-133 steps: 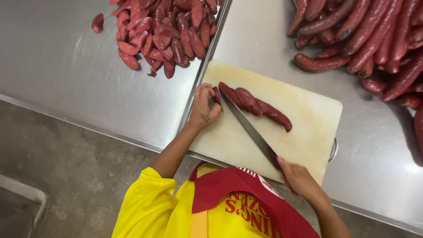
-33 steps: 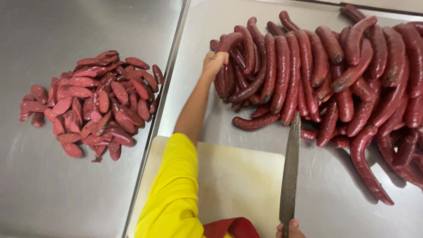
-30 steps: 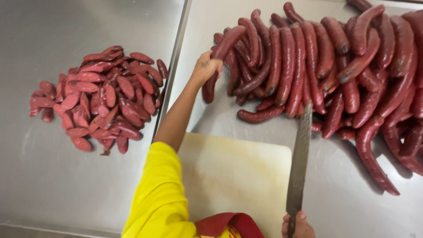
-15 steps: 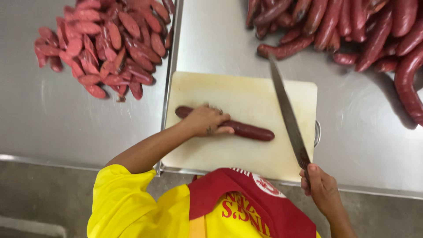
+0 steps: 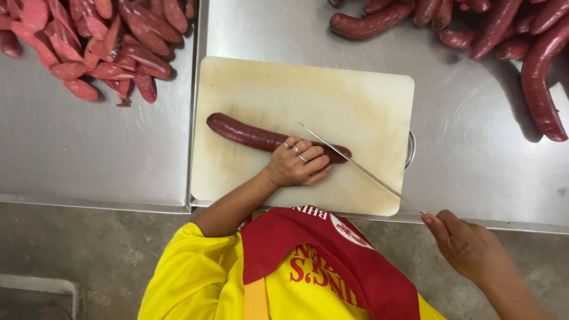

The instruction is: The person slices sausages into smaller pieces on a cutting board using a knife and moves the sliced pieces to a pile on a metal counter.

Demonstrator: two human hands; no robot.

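One long dark red sausage (image 5: 240, 131) lies across a pale cutting board (image 5: 355, 89). My left hand (image 5: 296, 163), with rings on the fingers, presses down on the sausage's right part. My right hand (image 5: 465, 243) grips the handle of a long thin knife (image 5: 355, 166). The blade runs diagonally up to the left and rests against the sausage just right of my left fingers.
A heap of cut sausage pieces (image 5: 95, 41) lies at the top left of the steel table (image 5: 89, 148). Whole sausages (image 5: 492, 29) are piled at the top right. A seam runs between two table tops beside the board. Concrete floor (image 5: 77, 249) shows below.
My left hand fetched one sausage from the pile and laid it on the board. It has since slid right along the sausage, and the knife has come down against the sausage's right end.
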